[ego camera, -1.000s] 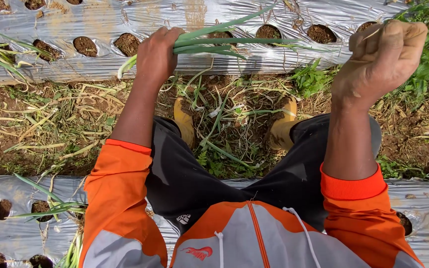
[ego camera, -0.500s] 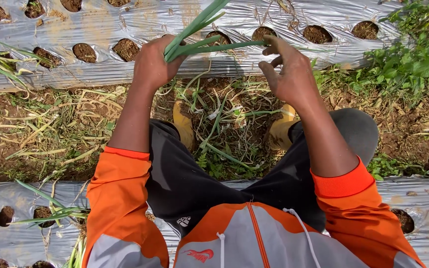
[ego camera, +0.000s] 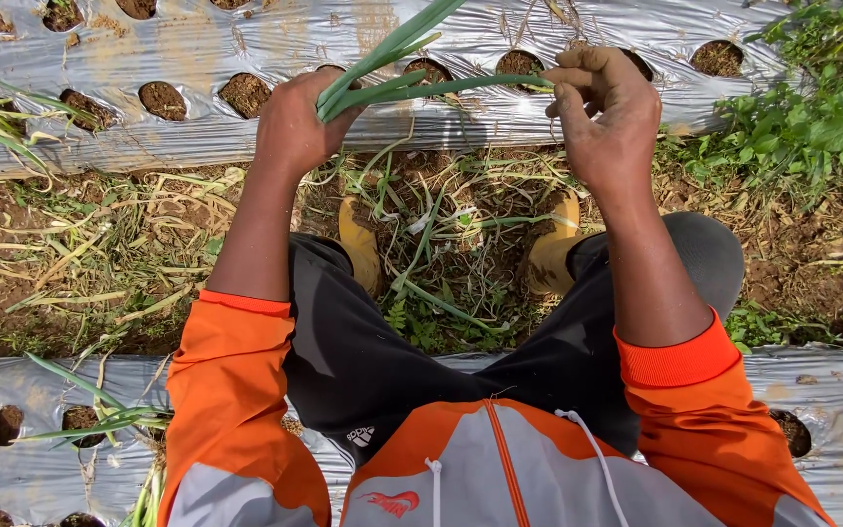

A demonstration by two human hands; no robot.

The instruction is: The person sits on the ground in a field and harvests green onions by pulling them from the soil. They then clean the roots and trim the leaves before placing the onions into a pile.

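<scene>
My left hand (ego camera: 295, 122) is closed around the base of a bunch of green onion stalks (ego camera: 397, 63), which fan up and to the right over the silver plastic mulch (ego camera: 197, 44). My right hand (ego camera: 609, 112) pinches one long leaf of that bunch near its outer end, fingers curled on it. Both hands are soiled. Orange sleeves cover my forearms up to the elbows.
Round planting holes with soil (ego camera: 163, 100) dot the mulch sheet ahead. Yellow boots (ego camera: 361, 239) stand in a furrow littered with cut leaves and straw. Weeds (ego camera: 812, 117) grow at the right. A second mulch strip (ego camera: 31, 449) with young onion shoots lies behind me.
My right hand came in from the far right, reached the stalks, then closed on one leaf and drew slightly right. The bunch tilted more upright in my left hand.
</scene>
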